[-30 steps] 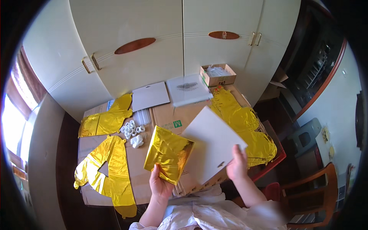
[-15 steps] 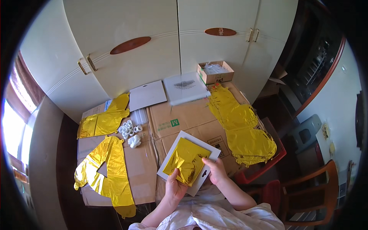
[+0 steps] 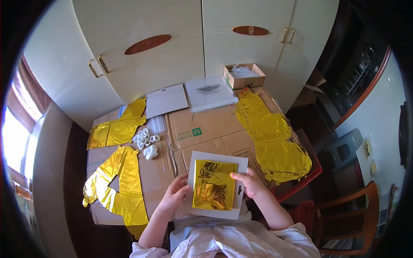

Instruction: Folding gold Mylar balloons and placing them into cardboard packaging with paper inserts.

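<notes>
Well beyond the right hand [image 3: 253, 185], an open cardboard box [image 3: 253, 82] holds a heap of clear plastic pieces [image 3: 243, 72], too jumbled for me to tell apart. That hand is clamped on a white card [image 3: 215, 214], thumb in front, fingers mostly hidden behind. The gold foil packet [image 3: 214, 185] lies on the card's face, between the two hands, its right edge under that thumb. The left hand [image 3: 173, 193] is half curled by the card's left edge; I can't tell whether it is touching or gripping.
</notes>
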### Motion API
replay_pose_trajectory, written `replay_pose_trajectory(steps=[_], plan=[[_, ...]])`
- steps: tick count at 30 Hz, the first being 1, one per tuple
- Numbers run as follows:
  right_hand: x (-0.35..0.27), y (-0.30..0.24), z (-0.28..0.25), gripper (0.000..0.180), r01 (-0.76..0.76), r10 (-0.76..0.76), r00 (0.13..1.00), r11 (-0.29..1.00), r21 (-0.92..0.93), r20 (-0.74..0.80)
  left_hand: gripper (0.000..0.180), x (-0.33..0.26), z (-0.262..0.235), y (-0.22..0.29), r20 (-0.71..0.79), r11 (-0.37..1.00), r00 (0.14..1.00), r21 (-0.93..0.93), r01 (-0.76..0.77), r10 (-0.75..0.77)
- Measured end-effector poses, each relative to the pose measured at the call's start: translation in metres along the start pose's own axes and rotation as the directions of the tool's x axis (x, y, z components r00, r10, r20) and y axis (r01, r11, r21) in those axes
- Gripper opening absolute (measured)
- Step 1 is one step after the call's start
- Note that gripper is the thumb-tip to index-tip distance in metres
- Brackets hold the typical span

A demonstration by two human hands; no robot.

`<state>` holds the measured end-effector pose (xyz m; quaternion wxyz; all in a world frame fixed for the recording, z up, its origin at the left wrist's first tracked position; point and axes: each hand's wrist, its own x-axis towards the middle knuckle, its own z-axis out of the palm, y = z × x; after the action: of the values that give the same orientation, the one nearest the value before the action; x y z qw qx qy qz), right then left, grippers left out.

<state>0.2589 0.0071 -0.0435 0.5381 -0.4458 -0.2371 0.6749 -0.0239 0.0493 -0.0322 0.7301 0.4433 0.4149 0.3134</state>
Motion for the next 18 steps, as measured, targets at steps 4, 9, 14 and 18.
replay_pose_trajectory(steps=[4, 9, 14, 18], plan=[[0.009, -0.007, -0.001, 0.037, 0.038, -0.032, 0.999, 0.982, -0.183, 0.036, 0.039, 0.003, 0.007, -0.015, 0.185, 0.981, 0.979, -0.152, 0.119, -0.091], [0.02, -0.006, 0.012, 0.043, 0.252, -0.254, 0.967, 0.938, -0.239, 0.024, 0.027, 0.003, 0.019, -0.037, 0.112, 0.926, 0.988, -0.35, 0.139, -0.106], [0.027, -0.01, 0.013, 0.038, 0.233, -0.219, 0.972, 0.947, -0.223, 0.089, 0.027, 0.0, 0.028, -0.052, -0.028, 0.863, 0.999, -0.504, -0.047, 0.039], [0.026, -0.017, -0.003, 0.034, 0.026, 0.068, 0.973, 0.918, -0.396, 0.222, 0.027, -0.003, 0.03, -0.057, -0.09, 0.853, 0.995, -0.514, -0.089, 0.049]])
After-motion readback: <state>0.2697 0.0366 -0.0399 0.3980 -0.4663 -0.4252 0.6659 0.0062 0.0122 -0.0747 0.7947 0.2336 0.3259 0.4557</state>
